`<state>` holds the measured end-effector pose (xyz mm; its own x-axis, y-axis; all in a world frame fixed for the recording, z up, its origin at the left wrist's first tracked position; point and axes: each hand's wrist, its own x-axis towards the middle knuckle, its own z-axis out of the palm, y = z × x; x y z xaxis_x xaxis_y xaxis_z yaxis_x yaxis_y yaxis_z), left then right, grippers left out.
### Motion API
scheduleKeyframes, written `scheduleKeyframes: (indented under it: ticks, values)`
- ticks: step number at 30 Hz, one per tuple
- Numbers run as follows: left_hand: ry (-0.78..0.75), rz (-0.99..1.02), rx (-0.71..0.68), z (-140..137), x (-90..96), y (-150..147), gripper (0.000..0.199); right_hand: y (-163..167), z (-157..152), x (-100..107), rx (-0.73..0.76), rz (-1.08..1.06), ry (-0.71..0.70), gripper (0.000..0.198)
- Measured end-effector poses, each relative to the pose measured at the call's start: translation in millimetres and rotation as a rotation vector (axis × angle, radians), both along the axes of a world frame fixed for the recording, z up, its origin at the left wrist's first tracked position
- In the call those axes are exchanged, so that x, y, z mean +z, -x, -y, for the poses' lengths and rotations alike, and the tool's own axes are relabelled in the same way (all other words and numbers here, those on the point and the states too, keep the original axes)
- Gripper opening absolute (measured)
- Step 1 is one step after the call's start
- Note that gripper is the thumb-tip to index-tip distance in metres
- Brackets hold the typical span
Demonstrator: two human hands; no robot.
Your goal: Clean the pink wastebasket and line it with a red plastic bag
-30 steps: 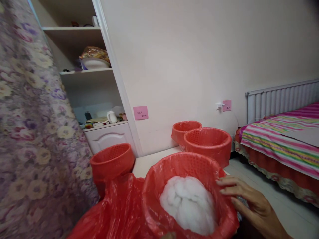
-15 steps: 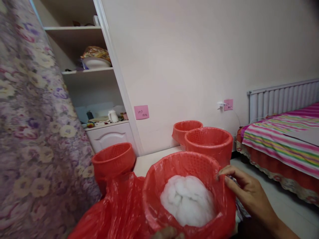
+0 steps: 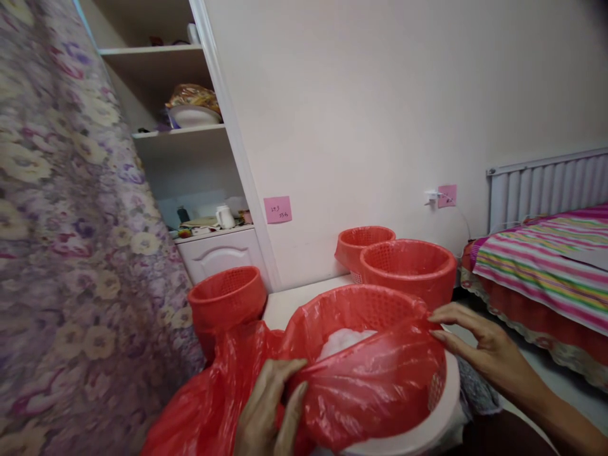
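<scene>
A white-rimmed basket [image 3: 449,396] stands close in front of me, lined with a red plastic bag [image 3: 365,386]. Inside lies fluffy white stuffing [image 3: 342,342], now mostly covered by the near part of the bag. My left hand [image 3: 273,405] pinches the bag's edge at the near left. At the right rim, my right hand [image 3: 470,335] grips the bag between thumb and fingers. The bag's near side is lifted off the rim and stretched between both hands, leaving the front of the rim bare. To the left, a puffed red plastic bag [image 3: 209,399] bulges beside the basket.
Behind are other baskets with red bags over them: one at the left [image 3: 227,294], one at the back right [image 3: 408,266], and a smaller one [image 3: 365,237] by the wall. A floral curtain [image 3: 80,253] hangs left; a bed [image 3: 536,253] stands right.
The bag's near edge has come up off the basket's front rim and been drawn over the stuffing. My left hand has risen into fuller view; the right still holds the bag's right side.
</scene>
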<state>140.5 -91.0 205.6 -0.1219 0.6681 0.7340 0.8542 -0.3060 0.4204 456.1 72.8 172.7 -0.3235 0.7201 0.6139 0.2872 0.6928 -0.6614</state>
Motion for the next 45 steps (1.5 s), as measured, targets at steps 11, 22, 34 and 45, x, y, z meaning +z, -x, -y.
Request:
scheduleKeyframes:
  ticks: [11,22,34,45]
  values:
    - [0.331,0.063,0.07,12,-37.2,48,0.047,-17,-24,-25,-0.035,-0.003,0.15,0.032]
    - [0.219,0.587,0.034,-26,-55.1,37,0.062,10,-37,-28,0.216,-0.273,0.436,0.036]
    - [0.235,0.736,-0.162,-76,-12.9,71,0.032,16,-61,-24,0.028,-0.392,0.358,0.02]
    - [0.148,0.961,-0.213,-106,15.0,52,0.048,52,-90,26,0.064,-0.392,0.196,0.018]
